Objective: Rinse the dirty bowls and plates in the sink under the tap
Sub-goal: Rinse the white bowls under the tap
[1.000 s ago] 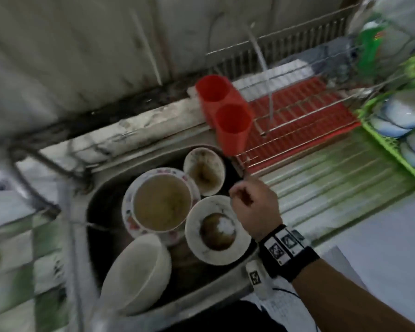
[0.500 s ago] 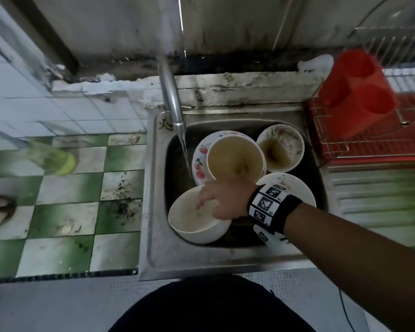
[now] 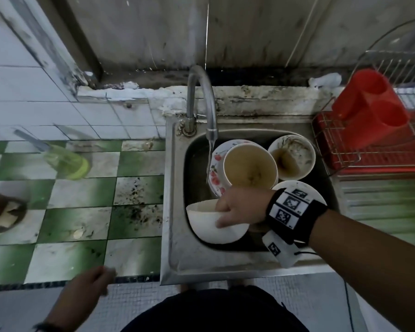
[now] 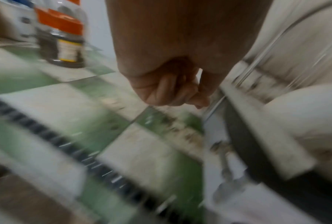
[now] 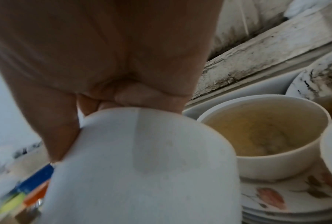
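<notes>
**Gripping the white bowl at the sink's near-left corner**

Grasping the white bowl (image 3: 213, 224) by its rim: right hand (image 3: 243, 207) has fingers over the lip and inside, thumb down the outer wall. The bowl sits tilted in the sink (image 3: 175, 236), just below and short of the water stream (image 3: 210, 161) running from the tap (image 3: 201, 97). Left hand (image 3: 86, 293) hangs away from the sink over the counter edge, fingers loosely curled, holding nothing.

Beyond the right hand: a soup-filled bowl (image 3: 249, 166) stands on a floral plate (image 3: 216, 168); right of it a streaked dirty bowl (image 3: 291, 156); a white plate (image 3: 297, 188) is partly hidden under the wrist. Red cups (image 3: 369, 109) stand on the drying rack (image 3: 340, 149), well apart to the right.

Likely step: lift the bowl to the stream. To do it well, keep the pinch firm since the wall is probably wet and slick, move it away from the body and up so the mouth faces the water, and rotate it so the whole inside is flushed. Bring the left hand in for support. Avoid knocking the full bowl.

Head view alone shows the tap, water and layout. Right wrist view shows the thumb (image 5: 54, 121) pressed flat on the bowl's outside and stacked plates (image 5: 266, 212) under the floral one. Left wrist view, blurred, confirms the curled empty fingers (image 4: 173, 91).
</notes>
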